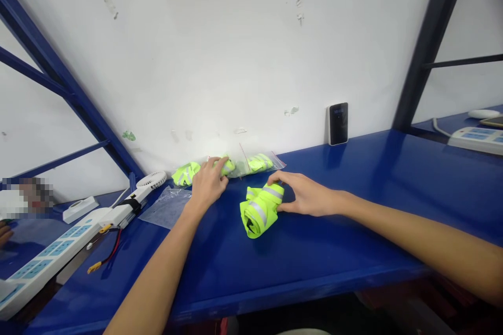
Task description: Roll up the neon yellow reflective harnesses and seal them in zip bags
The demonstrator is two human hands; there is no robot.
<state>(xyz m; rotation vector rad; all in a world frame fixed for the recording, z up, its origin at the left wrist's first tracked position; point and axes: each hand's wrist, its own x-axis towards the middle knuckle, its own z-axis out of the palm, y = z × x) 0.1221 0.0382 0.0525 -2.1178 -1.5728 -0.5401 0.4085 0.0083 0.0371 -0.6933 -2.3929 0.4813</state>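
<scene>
A rolled-up neon-yellow reflective vest (256,215) with silver-grey stripes lies on the blue table, its coiled end facing me. My right hand (301,193) grips the far right end of the roll between thumb and fingers. Farther back, my left hand (212,180) reaches over the packed yellow vests along the wall, its fingers curved and apart, close to or touching a middle bundle (228,167). Left of that hand lies another yellow bundle (185,173); to the right is a vest in a clear zip bag (259,163). A flat clear plastic bag (167,207) rests beside my left forearm.
On the left are a white power strip (51,251), a small white fan (151,180) and a red-black cable with yellow connectors (112,251). A black-fronted device (338,124) leans on the wall. Another person's hand (4,233) shows at the far left edge.
</scene>
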